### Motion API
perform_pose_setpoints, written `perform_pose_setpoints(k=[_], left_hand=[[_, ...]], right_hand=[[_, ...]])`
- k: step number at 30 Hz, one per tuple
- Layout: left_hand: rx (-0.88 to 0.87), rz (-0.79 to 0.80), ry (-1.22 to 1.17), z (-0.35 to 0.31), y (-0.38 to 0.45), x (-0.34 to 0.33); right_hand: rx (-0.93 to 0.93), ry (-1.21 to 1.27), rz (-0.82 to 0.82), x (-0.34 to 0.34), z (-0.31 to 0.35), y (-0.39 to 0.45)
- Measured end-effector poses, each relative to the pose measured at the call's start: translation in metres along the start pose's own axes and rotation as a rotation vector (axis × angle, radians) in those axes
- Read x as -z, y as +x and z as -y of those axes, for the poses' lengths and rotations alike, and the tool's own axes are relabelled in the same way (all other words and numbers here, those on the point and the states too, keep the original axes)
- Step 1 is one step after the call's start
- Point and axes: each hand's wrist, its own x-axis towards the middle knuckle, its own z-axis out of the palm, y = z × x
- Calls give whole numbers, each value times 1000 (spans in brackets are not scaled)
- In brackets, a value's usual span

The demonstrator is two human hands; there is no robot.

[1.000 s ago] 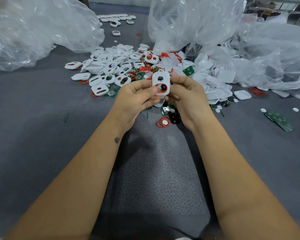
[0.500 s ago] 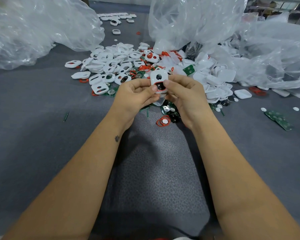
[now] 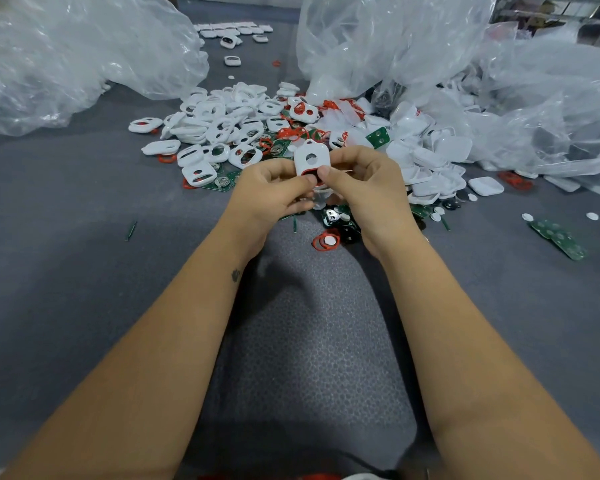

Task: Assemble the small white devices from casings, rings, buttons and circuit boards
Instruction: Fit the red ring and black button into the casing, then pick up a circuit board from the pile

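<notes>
Between the two hands, raised just above the counter (image 3: 66, 271), a white casing (image 3: 311, 157) stands nearly upright, its long axis running away from the person, with the small loop at the far top end and a round hole showing in its upper half. The left hand (image 3: 274, 192) has its fingers curled and its thumb pressed on the casing's lower left edge; the right hand (image 3: 364, 188) mirrors it, thumb on the lower right edge and fingers wrapped behind. The two thumb tips nearly meet over the lower opening, where a sliver of red ring (image 3: 309, 172) and something dark show. Whether a button or board is already seated under the thumbs I cannot tell.

Both hands are equally near the casing, so the coming move looks to turn on pressure rather than reach: the thumbs would push toward the fingers behind, squeezing the ring into the lower opening.

Just below the hands, on the counter, lie a loose red ring with a white button (image 3: 329, 241) inside it and some green boards (image 3: 336, 216), nearer the right hand than the left. Beyond the hands spreads the pile of casings (image 3: 222, 133), mixed with red rings and boards; plain white backs (image 3: 440, 161) lie to the right of it. Clear plastic bags (image 3: 84, 57) flank the pile on both sides, and a further board (image 3: 558, 239) lies well apart to the right.
</notes>
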Motion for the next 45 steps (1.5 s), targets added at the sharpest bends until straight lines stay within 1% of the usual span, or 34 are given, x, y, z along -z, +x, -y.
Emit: perform_pose_setpoints(k=[3, 5, 8, 11, 12, 14, 16, 19, 22, 25, 27, 28, 30, 31, 33, 35, 36, 38, 39, 40, 41, 43, 45], left_hand=[[7, 29, 13, -1, -1, 0], [38, 56, -55, -3, -1, 2], [78, 109, -180, -5, -1, 6], [71, 159, -235, -4, -2, 4], [60, 142, -251, -4, -2, 4], [48, 55, -295, -3, -1, 3], [53, -4, -303, -2, 1, 4], [80, 42, -297, -1, -1, 0], [64, 99, -309, -1, -2, -5], [33, 105, -320, -2, -3, -5], [27, 65, -313, -1, -2, -4], [26, 32, -311, -1, -2, -3], [34, -65, -328, -1, 0, -1], [46, -125, -339, -1, 2, 0], [66, -234, -351, -3, 5, 5], [54, -306, -357, -3, 8, 10], [40, -334, -364, -4, 9, 12], [4, -376, -371, -4, 10, 17], [-13, -396, -366, -4, 11, 19], [-26, -417, -359, -4, 11, 20], [-35, -438, -353, -3, 11, 21], [-39, -471, -346, -3, 13, 21], [-39, -479, -338, -2, 13, 20]], right_hand=[[-16, 22, 20, 1, 0, 0], [-41, 74, 39, 1, 0, 0], [-82, 216, 68, 1, 3, 0], [-125, 355, 72, 4, 5, 0], [-128, 375, 61, 4, 5, 0], [-89, 364, 7, 5, 3, 0], [-5, 274, -70, 4, 2, 0], [107, 23, -151, 0, 1, 0], [159, -244, -97, -8, -2, -2], [224, -458, -42, -12, -3, -5], [256, -524, 8, -13, -4, -7], [247, -503, 36, -13, -3, -8], [203, -364, 67, -15, 0, -9], [191, -282, 52, -15, 2, -8], [180, -175, -56, -12, 5, -5], [133, -132, -203, -5, 5, 0], [100, -155, -253, 0, 2, 2], [44, -296, -273, 7, -3, 6], [42, -395, -248, 9, -6, 6], [78, -514, -207, 10, -7, 6], [155, -645, -146, 8, -8, 4], [333, -868, 54, 2, -10, 1], [379, -1034, 239, -5, -12, 0]])
